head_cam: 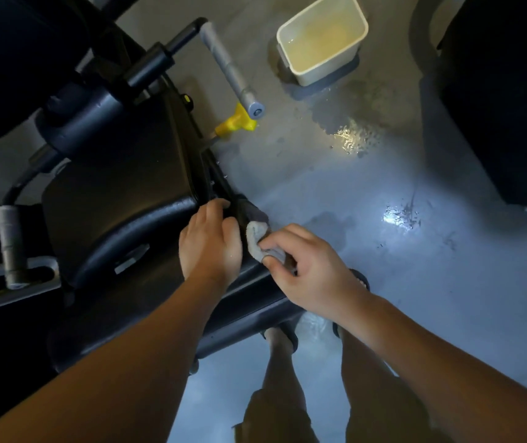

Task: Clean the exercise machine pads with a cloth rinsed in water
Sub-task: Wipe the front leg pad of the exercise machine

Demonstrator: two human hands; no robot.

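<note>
Grey cloth (257, 243), bunched into a small wad, is seen pinched between the thumb and fingers of the right hand (303, 271). That grip is closed tightly on the fabric. The wad is held against the dark frame (249, 302) of the exercise machine, just beside the lower right corner of the black pad (118, 174).

The left hand (209, 244) is laid on the same frame, touching the cloth's edge, with its fingers bent over the corner of the pad. Whether that grip is closed round anything cannot be told, since only the back of the hand is shown.

A cream plastic tub (322, 39) of yellowish water is pictured on the floor (431, 282), well apart from both hands, near the top of the view. Wet patches (351, 139) are spread between the tub and the machine, and light is reflected off them. A grey handle bar (228, 63) is seen projecting from the machine above the pad, with a yellow knob (236, 124) just beneath its free end. Bare legs and dark sandals (287, 337) are shown below the forearms.
</note>
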